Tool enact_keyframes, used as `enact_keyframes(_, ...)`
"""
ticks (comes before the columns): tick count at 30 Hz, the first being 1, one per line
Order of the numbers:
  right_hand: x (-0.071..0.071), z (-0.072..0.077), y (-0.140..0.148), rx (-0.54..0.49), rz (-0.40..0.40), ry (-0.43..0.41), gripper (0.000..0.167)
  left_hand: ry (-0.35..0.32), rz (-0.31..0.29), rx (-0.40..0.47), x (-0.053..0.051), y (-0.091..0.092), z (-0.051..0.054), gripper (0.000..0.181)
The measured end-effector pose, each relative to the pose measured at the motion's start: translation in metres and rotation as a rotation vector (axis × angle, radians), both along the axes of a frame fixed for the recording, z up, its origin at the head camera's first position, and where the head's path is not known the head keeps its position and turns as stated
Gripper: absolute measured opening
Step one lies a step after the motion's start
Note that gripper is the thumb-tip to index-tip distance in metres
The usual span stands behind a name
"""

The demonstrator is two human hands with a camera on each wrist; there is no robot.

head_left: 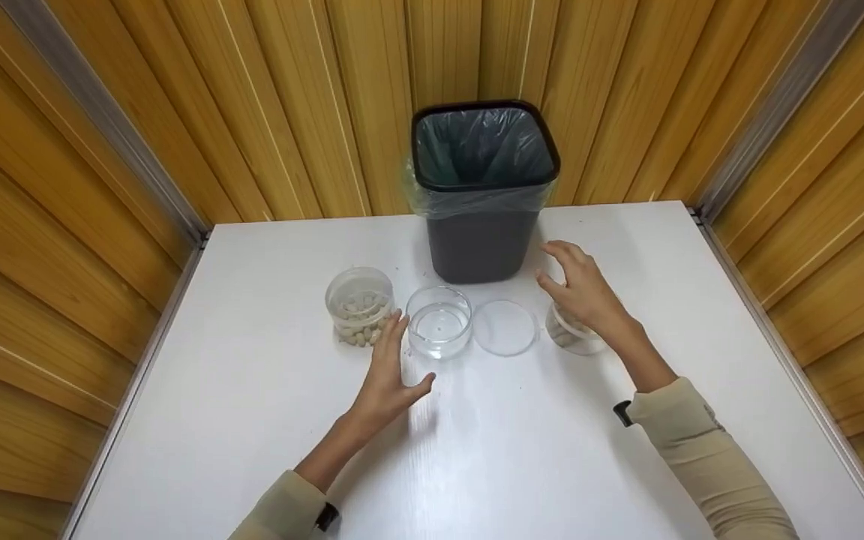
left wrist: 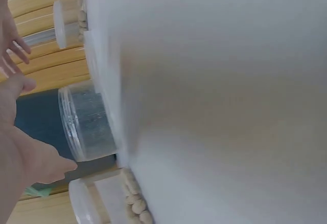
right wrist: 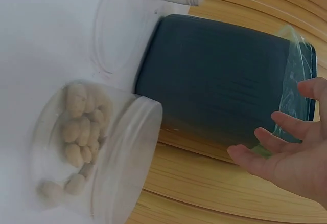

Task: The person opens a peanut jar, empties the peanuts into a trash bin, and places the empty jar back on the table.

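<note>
My left hand [head_left: 387,382] is held with fingers extended and thumb spread, beside a clear jar [head_left: 439,343] with nothing visible inside. Just left of its fingertips stands a jar [head_left: 359,289] partly filled with pale, nut-like pieces [left wrist: 138,206]. My right hand [head_left: 586,292] hovers over another clear jar [head_left: 563,337], its fingers loosely bent and holding nothing. More of the pale pieces [right wrist: 82,127] lie inside that jar, which the hand partly hides in the head view. Between the middle and right jars a round clear lid [head_left: 505,328] lies flat.
A dark waste bin [head_left: 481,244] with a plastic liner stands at the back of the white table [head_left: 267,420], behind the jars. Wood-look panels [head_left: 289,112] enclose the back and sides.
</note>
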State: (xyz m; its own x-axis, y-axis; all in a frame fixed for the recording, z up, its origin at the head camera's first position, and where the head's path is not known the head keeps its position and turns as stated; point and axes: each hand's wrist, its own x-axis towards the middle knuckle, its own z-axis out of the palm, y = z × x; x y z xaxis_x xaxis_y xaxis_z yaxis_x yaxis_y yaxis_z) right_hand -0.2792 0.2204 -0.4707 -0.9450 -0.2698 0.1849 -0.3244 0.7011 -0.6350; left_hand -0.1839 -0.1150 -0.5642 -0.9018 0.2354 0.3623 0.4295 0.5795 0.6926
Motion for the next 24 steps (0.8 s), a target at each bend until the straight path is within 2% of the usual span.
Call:
enact_keyframes(3, 0.006, -0.007, 0.002, 0.058, -0.001, 0.033, 0.055, 0.101, -0.004, -0.115, 0.002, 0.003, 0.006, 0.090)
enact_keyframes(7, 0.013, -0.016, 0.003, 0.169, 0.004, 0.075, 0.056, 0.222, 0.021, -0.275, 0.001, 0.006, 0.013, 0.084)
enact_keyframes(10, 0.018, -0.021, 0.004, 0.220, 0.006, 0.093, 0.057, 0.285, 0.040, -0.362, 0.000, 0.010, 0.016, 0.081)
enact_keyframes(12, 0.021, -0.025, 0.005, 0.245, 0.010, 0.119, 0.057, 0.305, 0.045, -0.406, -0.002, 0.013, 0.018, 0.078)
enact_keyframes(18, 0.026, -0.035, 0.010, 0.325, 0.008, 0.220, 0.056, 0.308, 0.027, -0.493, -0.005, 0.024, 0.023, 0.072)
enact_keyframes(24, 0.028, -0.040, 0.023, 0.337, -0.038, 0.205, 0.058, 0.342, -0.026, -0.506, -0.008, 0.037, 0.024, 0.071)
